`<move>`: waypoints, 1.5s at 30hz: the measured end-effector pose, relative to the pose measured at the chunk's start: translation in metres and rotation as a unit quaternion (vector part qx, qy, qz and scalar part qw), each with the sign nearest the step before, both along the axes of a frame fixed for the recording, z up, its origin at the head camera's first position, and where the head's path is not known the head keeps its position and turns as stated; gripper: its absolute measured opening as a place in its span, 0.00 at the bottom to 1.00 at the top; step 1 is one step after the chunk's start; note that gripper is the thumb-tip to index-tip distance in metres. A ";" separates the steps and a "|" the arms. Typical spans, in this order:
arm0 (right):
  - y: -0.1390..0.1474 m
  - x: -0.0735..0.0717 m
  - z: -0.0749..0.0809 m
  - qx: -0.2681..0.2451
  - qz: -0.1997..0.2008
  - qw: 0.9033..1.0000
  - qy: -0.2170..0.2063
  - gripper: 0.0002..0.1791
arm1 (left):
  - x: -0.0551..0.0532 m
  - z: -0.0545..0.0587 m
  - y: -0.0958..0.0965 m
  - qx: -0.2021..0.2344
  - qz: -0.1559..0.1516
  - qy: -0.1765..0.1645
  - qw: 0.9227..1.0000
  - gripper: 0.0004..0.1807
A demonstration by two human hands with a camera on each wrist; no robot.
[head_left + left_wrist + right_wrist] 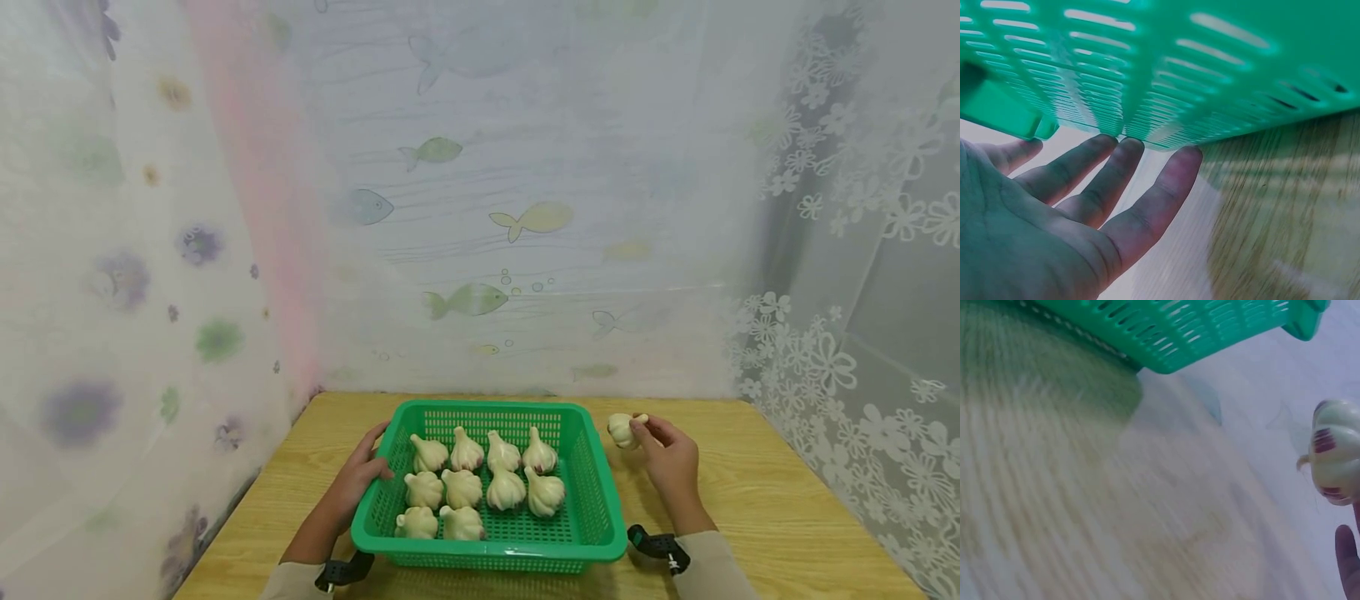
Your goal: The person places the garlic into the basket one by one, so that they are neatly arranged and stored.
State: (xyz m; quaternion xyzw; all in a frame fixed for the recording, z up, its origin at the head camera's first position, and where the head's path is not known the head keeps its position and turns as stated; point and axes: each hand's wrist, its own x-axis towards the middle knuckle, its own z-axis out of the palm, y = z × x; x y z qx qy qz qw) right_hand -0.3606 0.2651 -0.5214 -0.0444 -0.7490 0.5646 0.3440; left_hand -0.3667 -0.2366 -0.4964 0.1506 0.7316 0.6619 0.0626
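A green plastic basket [491, 550] with slotted walls holds several pale garlic bulbs [506, 489] in rough rows. At its left side, my left hand [352, 487] has the thumb over the rim and the fingers along the outside wall. In the left wrist view those fingers [1154, 206] reach up to the slotted wall. To the right of the basket, my right hand [671, 462] pinches one garlic bulb [621, 431] by its stem, above the table. The right wrist view shows that bulb's root end and purple-streaked skin, with only a fingertip of the hand visible.
The basket stands on a wood-grain table [780, 500]. Behind it hangs a pale curtain with fish prints [465, 300], and more patterned sheeting [825, 367] closes in both sides. A black wrist strap [660, 546] shows on the right wrist, another on the left.
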 end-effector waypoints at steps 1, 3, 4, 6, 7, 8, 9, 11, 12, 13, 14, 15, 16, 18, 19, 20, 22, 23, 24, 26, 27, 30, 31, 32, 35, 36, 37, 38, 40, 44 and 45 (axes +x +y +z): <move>0.001 -0.001 0.001 -0.002 -0.004 1.000 0.006 0.20 | 0.000 0.000 0.000 0.000 -0.002 0.000 1.000 0.47; 0.004 -0.002 0.003 0.000 -0.012 1.000 0.013 0.20 | 0.000 0.000 0.000 0.000 -0.004 0.001 1.000 0.47; 0.005 -0.002 0.004 -0.004 -0.011 1.000 0.016 0.20 | 0.000 0.000 -0.001 0.000 -0.006 0.001 1.000 0.47; 0.007 0.000 0.006 -0.009 -0.013 1.000 0.017 0.20 | 0.000 0.000 -0.001 0.001 -0.007 0.001 1.000 0.46; 0.007 0.000 0.008 -0.010 -0.017 1.000 0.017 0.20 | 0.000 0.000 -0.001 0.000 -0.007 0.001 1.000 0.46; 0.008 0.001 0.009 -0.012 -0.020 1.000 0.016 0.20 | 0.000 0.000 -0.001 0.000 -0.007 0.002 1.000 0.46; 0.008 0.002 0.011 -0.016 -0.021 1.000 0.017 0.20 | 0.000 -0.001 -0.001 0.000 -0.007 0.002 1.000 0.47; 0.005 0.006 0.020 -0.020 -0.022 0.999 0.028 0.19 | 0.001 -0.001 -0.001 0.000 -0.008 0.004 1.000 0.47; 0.003 0.009 0.026 -0.021 -0.019 0.999 0.033 0.18 | 0.000 -0.001 -0.001 0.000 -0.008 0.004 1.000 0.47; -0.001 0.013 0.034 -0.022 -0.018 0.999 0.038 0.17 | 0.000 -0.001 -0.001 0.000 -0.007 0.005 1.000 0.47; -0.004 0.017 0.040 -0.020 -0.017 0.999 0.040 0.16 | 0.000 -0.001 -0.001 0.000 -0.007 0.005 1.000 0.47; -0.007 0.021 0.047 -0.015 -0.015 0.999 0.044 0.15 | 0.000 -0.001 -0.001 0.001 -0.006 0.005 1.000 0.47; -0.010 0.023 0.052 -0.010 -0.017 0.999 0.047 0.15 | 0.000 -0.001 -0.001 0.001 -0.006 0.005 1.000 0.47; -0.011 0.023 0.056 -0.002 -0.020 0.999 0.047 0.14 | 0.001 -0.001 -0.001 0.000 -0.004 0.005 1.000 0.47; -0.010 0.021 0.055 0.003 -0.024 0.999 0.047 0.13 | 0.001 -0.001 -0.001 0.000 -0.004 0.005 1.000 0.47; -0.009 0.018 0.053 0.007 -0.026 0.998 0.049 0.13 | 0.001 -0.001 -0.001 0.000 -0.004 0.005 1.000 0.47; -0.005 0.014 0.050 0.010 -0.028 0.998 0.054 0.13 | 0.001 -0.001 -0.001 0.000 -0.005 0.005 1.000 0.47; -0.004 0.013 0.049 0.011 -0.028 0.998 0.058 0.13 | 0.001 -0.001 -0.001 0.000 -0.006 0.005 1.000 0.47; -0.003 0.013 0.049 0.012 -0.028 0.998 0.061 0.13 | 0.001 -0.001 -0.001 -0.001 -0.006 0.005 1.000 0.47; -0.002 0.013 0.050 0.015 -0.026 0.997 0.066 0.13 | 0.001 -0.001 -0.001 0.000 -0.008 0.004 1.000 0.47; -0.002 0.014 0.051 0.016 -0.024 0.997 0.070 0.13 | 0.001 -0.001 -0.002 0.000 -0.009 0.004 1.000 0.47; -0.002 0.016 0.057 0.020 -0.019 0.996 0.081 0.13 | 0.001 0.000 -0.002 0.000 -0.013 0.005 1.000 0.46; -0.003 0.018 0.059 0.023 -0.017 0.996 0.085 0.13 | 0.001 0.000 -0.002 0.000 -0.014 0.006 1.000 0.46; -0.003 0.019 0.061 0.025 -0.015 0.996 0.090 0.13 | 0.001 0.000 -0.002 0.000 -0.015 0.006 1.000 0.46; -0.006 0.023 0.069 0.044 -0.014 0.993 0.104 0.12 | 0.001 0.000 -0.002 -0.001 -0.017 0.009 1.000 0.46; -0.006 0.024 0.072 0.049 -0.010 0.993 0.109 0.11 | 0.001 0.000 -0.002 -0.001 -0.017 0.009 1.000 0.46; -0.007 0.025 0.075 0.053 -0.006 0.992 0.111 0.11 | 0.001 0.000 -0.002 -0.001 -0.018 0.010 1.000 0.46; -0.008 0.027 0.078 0.056 0.000 0.992 0.113 0.11 | 0.001 0.000 -0.002 -0.001 -0.019 0.010 1.000 0.46; -0.010 0.030 0.084 0.062 0.015 0.992 0.112 0.12 | 0.001 0.000 -0.003 -0.001 -0.020 0.010 1.000 0.46; -0.014 0.039 0.095 0.072 0.065 0.991 0.089 0.15 | 0.001 0.000 -0.002 0.000 -0.019 0.008 1.000 0.46; -0.015 0.041 0.098 0.079 0.079 0.990 0.085 0.15 | 0.001 0.000 -0.002 0.000 -0.018 0.007 1.000 0.46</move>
